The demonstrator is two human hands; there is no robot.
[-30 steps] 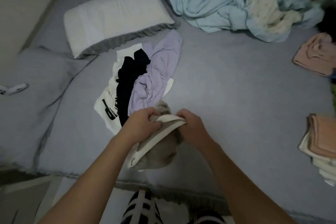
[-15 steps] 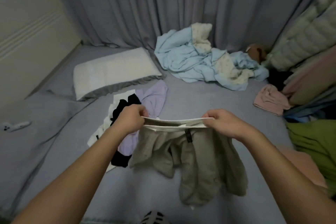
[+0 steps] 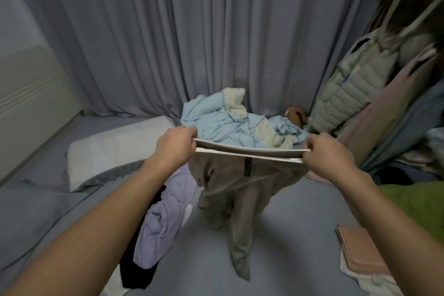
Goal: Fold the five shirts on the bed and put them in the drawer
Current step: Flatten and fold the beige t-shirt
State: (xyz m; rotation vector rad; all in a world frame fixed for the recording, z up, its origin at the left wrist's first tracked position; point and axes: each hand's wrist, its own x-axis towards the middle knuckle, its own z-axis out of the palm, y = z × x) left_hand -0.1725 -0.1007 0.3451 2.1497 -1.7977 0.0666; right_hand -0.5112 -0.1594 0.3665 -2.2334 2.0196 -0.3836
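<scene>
A beige shirt (image 3: pixel 230 194) with a pale hem band hangs in the air above the grey bed (image 3: pixel 288 235). My left hand (image 3: pixel 176 146) pinches the left end of that band and my right hand (image 3: pixel 329 154) pinches the right end, stretching it taut between them. The shirt's body and sleeves dangle down, its lowest tip near the sheet. On the bed to the left lies a lilac shirt (image 3: pixel 163 221) over a black shirt (image 3: pixel 134 269), with a white one peeking out beneath, partly hidden by my left forearm.
A white pillow (image 3: pixel 113 149) lies at the left. A crumpled light-blue blanket (image 3: pixel 230 125) sits by the grey curtain. Folded peach and white laundry (image 3: pixel 360 257) is stacked at the right, beside a green cloth (image 3: pixel 418 202) and hanging coats.
Both hands have lifted the beige shirt higher and pulled farther apart, stretching its band. The view has tilted up toward the curtain.
</scene>
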